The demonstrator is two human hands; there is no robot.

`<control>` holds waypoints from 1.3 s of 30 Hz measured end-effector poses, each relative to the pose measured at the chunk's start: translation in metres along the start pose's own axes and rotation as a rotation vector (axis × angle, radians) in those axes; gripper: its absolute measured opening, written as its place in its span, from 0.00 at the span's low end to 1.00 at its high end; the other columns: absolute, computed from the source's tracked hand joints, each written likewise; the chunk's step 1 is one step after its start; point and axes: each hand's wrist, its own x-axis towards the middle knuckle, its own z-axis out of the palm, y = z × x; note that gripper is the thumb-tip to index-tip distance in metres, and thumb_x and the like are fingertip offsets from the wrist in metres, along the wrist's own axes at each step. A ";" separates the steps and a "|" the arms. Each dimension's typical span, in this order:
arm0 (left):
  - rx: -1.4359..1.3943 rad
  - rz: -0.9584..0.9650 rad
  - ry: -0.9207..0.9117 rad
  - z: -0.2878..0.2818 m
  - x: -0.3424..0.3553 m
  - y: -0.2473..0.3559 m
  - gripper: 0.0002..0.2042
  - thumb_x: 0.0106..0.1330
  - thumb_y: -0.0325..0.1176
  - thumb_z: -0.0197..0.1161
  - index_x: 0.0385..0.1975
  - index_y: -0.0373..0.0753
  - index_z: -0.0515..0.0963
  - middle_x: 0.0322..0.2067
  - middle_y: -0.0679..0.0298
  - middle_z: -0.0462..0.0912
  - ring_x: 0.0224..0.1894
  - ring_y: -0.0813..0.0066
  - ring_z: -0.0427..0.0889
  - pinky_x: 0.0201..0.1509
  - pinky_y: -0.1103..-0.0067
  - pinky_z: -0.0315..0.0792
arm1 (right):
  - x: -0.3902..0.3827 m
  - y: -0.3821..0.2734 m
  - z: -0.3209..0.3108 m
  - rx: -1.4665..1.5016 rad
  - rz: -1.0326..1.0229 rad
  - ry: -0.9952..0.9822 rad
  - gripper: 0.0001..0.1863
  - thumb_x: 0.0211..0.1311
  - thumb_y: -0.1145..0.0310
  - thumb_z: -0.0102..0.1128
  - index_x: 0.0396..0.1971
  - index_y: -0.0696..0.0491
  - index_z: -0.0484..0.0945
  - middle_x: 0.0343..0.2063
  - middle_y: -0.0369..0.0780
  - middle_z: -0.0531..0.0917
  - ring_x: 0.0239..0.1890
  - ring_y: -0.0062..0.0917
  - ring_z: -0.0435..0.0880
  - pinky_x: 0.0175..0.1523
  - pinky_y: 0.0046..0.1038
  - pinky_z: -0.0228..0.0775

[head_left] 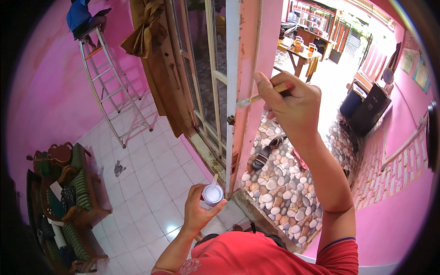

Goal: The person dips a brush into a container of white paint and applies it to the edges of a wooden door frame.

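My left hand (198,206) is closed round a small can of white paint (213,195), held low by the window sill, with a pale stick (215,179) standing in it. Up at the right, my right hand (291,103) grips a paintbrush (256,98) with a wooden handle. Its bristles point left, at or just beside the white edge of the peach door frame (232,137); contact is hard to tell. A metal latch piece (231,120) sits on that frame just below the brush.
A person (80,16) is atop an aluminium ladder (101,78) at upper left. A green sofa (80,178) with a guitar stands lower left. A brown curtain (156,82) hangs by the window. Outside are sandals (261,156), a table (298,55) and a black box (369,110).
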 end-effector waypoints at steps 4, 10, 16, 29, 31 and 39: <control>-0.005 -0.013 0.038 0.009 -0.006 0.008 0.24 0.50 0.36 0.82 0.44 0.34 0.78 0.44 0.57 0.79 0.46 0.61 0.81 0.51 0.70 0.76 | 0.036 -0.015 -0.004 0.180 -0.052 0.153 0.18 0.66 0.61 0.73 0.21 0.57 0.81 0.13 0.33 0.80 0.13 0.13 0.79 0.18 0.15 0.66; -0.006 -0.070 0.081 0.007 -0.020 0.010 0.23 0.50 0.36 0.82 0.42 0.34 0.79 0.43 0.57 0.79 0.46 0.61 0.81 0.52 0.69 0.75 | 0.037 -0.052 -0.027 0.224 0.053 0.159 0.17 0.65 0.59 0.74 0.26 0.58 0.84 0.15 0.37 0.81 0.15 0.14 0.79 0.20 0.18 0.72; -0.023 -0.046 0.055 -0.005 -0.018 0.010 0.23 0.51 0.36 0.82 0.42 0.34 0.79 0.43 0.57 0.79 0.47 0.62 0.80 0.52 0.69 0.75 | 0.025 -0.021 -0.003 0.058 0.122 -0.013 0.17 0.66 0.61 0.73 0.24 0.59 0.83 0.14 0.37 0.81 0.15 0.14 0.80 0.18 0.18 0.72; 0.017 0.051 -0.019 -0.032 -0.027 -0.015 0.27 0.52 0.43 0.82 0.46 0.35 0.80 0.45 0.58 0.79 0.44 0.64 0.82 0.43 0.72 0.78 | 0.011 -0.026 0.003 -0.052 0.190 0.068 0.18 0.68 0.59 0.70 0.23 0.57 0.83 0.14 0.36 0.83 0.14 0.15 0.82 0.19 0.19 0.71; -0.021 0.019 -0.033 -0.031 -0.026 -0.010 0.27 0.51 0.41 0.82 0.46 0.34 0.79 0.44 0.57 0.78 0.45 0.63 0.81 0.47 0.71 0.76 | 0.030 -0.030 -0.003 -0.073 0.121 0.118 0.19 0.67 0.59 0.71 0.22 0.58 0.82 0.15 0.36 0.82 0.15 0.15 0.81 0.19 0.18 0.72; -0.012 -0.012 0.035 -0.021 -0.020 -0.001 0.26 0.51 0.38 0.82 0.45 0.33 0.78 0.44 0.57 0.78 0.45 0.62 0.80 0.50 0.71 0.76 | 0.085 -0.086 -0.037 0.070 -0.001 0.240 0.20 0.65 0.56 0.73 0.23 0.58 0.83 0.16 0.36 0.83 0.16 0.13 0.80 0.22 0.16 0.71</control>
